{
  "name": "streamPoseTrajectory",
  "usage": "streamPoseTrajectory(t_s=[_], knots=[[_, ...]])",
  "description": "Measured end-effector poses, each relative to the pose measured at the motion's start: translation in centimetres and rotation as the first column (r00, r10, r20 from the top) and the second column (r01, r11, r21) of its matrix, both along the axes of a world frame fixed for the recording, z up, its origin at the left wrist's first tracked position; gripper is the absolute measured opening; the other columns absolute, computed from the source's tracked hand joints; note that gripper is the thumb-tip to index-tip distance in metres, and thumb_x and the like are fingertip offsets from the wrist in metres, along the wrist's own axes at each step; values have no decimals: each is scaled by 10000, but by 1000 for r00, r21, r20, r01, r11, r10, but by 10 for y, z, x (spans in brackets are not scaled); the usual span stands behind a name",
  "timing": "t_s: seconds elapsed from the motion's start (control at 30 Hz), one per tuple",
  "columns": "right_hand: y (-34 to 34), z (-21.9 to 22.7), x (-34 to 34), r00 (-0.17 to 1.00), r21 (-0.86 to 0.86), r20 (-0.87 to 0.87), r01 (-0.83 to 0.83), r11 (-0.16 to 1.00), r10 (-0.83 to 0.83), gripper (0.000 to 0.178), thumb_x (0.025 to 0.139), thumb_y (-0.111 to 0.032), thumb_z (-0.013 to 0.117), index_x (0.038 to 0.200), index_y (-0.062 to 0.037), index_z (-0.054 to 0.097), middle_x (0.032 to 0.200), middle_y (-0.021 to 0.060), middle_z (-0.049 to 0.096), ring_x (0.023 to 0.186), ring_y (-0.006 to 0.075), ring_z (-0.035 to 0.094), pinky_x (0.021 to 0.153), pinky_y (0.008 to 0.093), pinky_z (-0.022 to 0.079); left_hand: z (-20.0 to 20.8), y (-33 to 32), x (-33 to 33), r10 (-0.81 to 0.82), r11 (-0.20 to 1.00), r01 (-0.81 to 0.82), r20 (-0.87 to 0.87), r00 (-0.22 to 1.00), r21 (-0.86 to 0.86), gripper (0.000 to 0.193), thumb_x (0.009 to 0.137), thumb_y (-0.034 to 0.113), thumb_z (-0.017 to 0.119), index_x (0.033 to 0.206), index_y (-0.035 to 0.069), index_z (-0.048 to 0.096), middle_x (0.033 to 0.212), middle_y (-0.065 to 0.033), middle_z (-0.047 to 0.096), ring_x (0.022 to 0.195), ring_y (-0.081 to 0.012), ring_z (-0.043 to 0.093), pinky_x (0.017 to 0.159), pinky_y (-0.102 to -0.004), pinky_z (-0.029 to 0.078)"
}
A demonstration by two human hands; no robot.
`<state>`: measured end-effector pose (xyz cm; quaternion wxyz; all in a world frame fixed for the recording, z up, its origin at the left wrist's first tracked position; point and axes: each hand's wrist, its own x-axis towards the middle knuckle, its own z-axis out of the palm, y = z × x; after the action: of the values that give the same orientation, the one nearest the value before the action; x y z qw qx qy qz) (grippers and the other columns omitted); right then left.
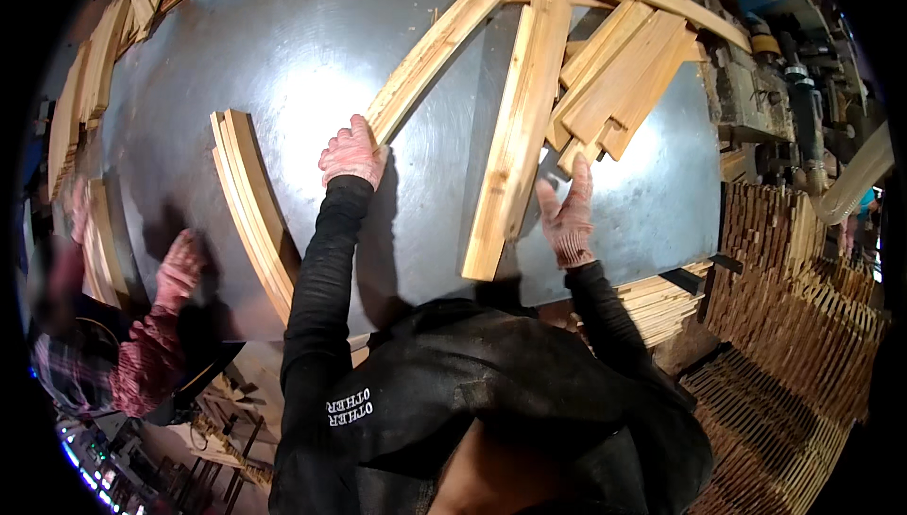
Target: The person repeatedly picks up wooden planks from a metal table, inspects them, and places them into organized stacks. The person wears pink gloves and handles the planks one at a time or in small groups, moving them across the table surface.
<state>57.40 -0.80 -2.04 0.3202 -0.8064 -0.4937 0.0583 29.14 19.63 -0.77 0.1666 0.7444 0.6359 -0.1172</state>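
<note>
Scene: dark grey tabletop (312, 52) strewn with pale wood strips, seen from above
Left hand: left hand (352, 154) in a pink knit glove, black sleeve, fingers curled onto the near end of a long wood strip (435, 54); looks closed on it, thumb side hidden
Long strip: lies flat on the tabletop, running from the left hand up and right toward the far pile
Right hand: right hand (570, 213) in the same kind of glove, fingers spread wide and straight, holding nothing; fingertips just at the near ends of the fanned boards (619, 90)
Wide board: single plank (518, 128) lies between the two hands, lengthwise toward the person, near end close to the tabletop edge, just beside the right hand; cannot tell if the palm touches it
Stacked strips: bundle of strips on edge (253, 213) left of the left forearm, apart from the hand
Other person: gloved hand (179, 267) with a reddish knitted sleeve rests on the tabletop at far left, well apart from both hands
Surroundings: more strips stacked along the far left rim (90, 90); dense stacks of short wood pieces (803, 326) low on the right; pale flexible hose (855, 180) at right edge
</note>
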Motion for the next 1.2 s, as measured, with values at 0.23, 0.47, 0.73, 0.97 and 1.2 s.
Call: streamPoseTrajectory(t_s=[0.23, 0.47, 0.73, 0.97, 1.2], knots=[[44, -4, -62, 600, -267, -767, 23, 963, -227, 809, 763, -184, 797, 1408, 14, 349, 1155, 147, 630, 917, 220, 650, 765, 333, 557, -27, -100, 1, 946, 323, 411, 309, -102, -853, 391, 786, 151, 689, 1100, -64, 597, 968, -157, 669, 864, -252, 658, 816, -375, 547], [42, 0, -70, 346, -18, -937, -185, 983, 48, 568, 831, -153, 734, 1306, 16, 471, 1102, 137, 656, 966, 212, 638, 851, 331, 521, -48, -158, -13, 741, 672, 56, 671, -30, -739, 369, 877, 165, 639, 1203, 3, 582, 991, -89, 668, 844, -177, 651, 763, -330, 561], [19, 36, -149, 859, -494, -450, -467, 733, 244, 788, 851, -221, 657, 1520, -211, 240, 1516, 262, 265, 1308, 435, 418, 1100, 463, 371, -30, -200, -5, 735, 651, -105, 659, -157, -751, 883, 860, 516, 679, 1435, -32, 294, 1238, -161, 556, 1122, -219, 537, 955, -335, 441], [-34, -12, -140, 548, -103, -745, -657, 747, 379, 874, 852, -213, 670, 1546, -183, 140, 1556, 239, 183, 1429, 383, 233, 1122, 427, 315, -44, -169, -38, 827, 531, -13, 522, -209, -847, 336, 883, 254, 670, 1132, 33, 628, 1118, -105, 651, 1049, -217, 595, 890, -368, 495], [-12, 13, -149, 678, -237, -672, -577, 781, 298, 704, 946, -168, 520, 1532, -85, 139, 1300, 232, 555, 1176, 312, 562, 1001, 332, 440, -25, -169, -73, 589, 801, -375, 503, 632, -467, 791, 823, 425, 717, 1357, -62, 398, 1176, -239, 628, 1061, -292, 629, 920, -385, 482]])
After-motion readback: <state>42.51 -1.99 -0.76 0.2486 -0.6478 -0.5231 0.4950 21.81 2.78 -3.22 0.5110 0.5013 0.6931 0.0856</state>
